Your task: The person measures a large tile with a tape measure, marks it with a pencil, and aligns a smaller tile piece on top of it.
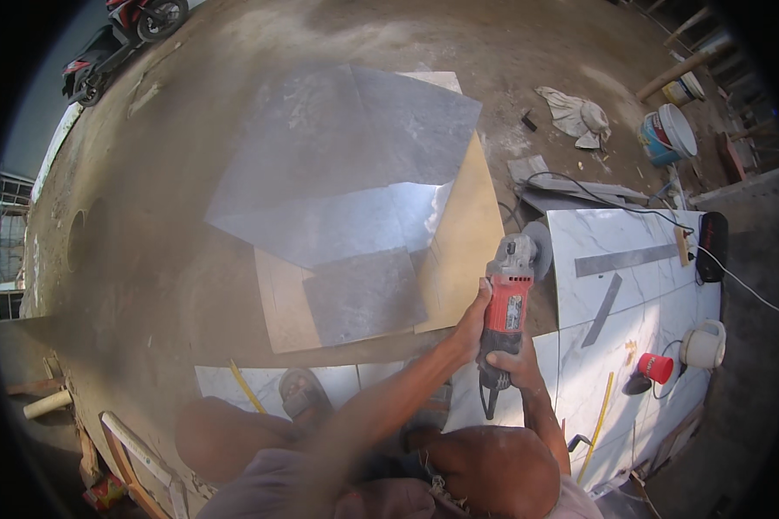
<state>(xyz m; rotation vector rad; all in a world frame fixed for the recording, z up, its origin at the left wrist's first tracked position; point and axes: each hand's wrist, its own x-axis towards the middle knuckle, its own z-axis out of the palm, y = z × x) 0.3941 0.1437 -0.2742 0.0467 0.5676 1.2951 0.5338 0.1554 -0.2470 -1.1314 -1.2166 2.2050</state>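
Observation:
A red and black angle grinder (505,304) is held upright in the picture between my two hands, its grey disc (541,249) at the far end. My left hand (473,322) grips the left side of its body near the gear head. Lower down, my right hand (519,363) wraps round the dark rear handle. Left of the grinder lie grey tiles (320,227), overlapping on tan boards (460,251). A smaller grey tile piece (365,298) is nearest my left forearm. Whether the disc is spinning, I cannot tell.
White marbled tiles (610,298) on the right carry grey strips (625,260), a red container (655,368), a pale mug (703,344) and yellow measuring tape (595,428). A black cord (597,195) runs behind. Buckets (666,136) and a cloth (577,117) lie far right; a motorbike (117,48) stands far left.

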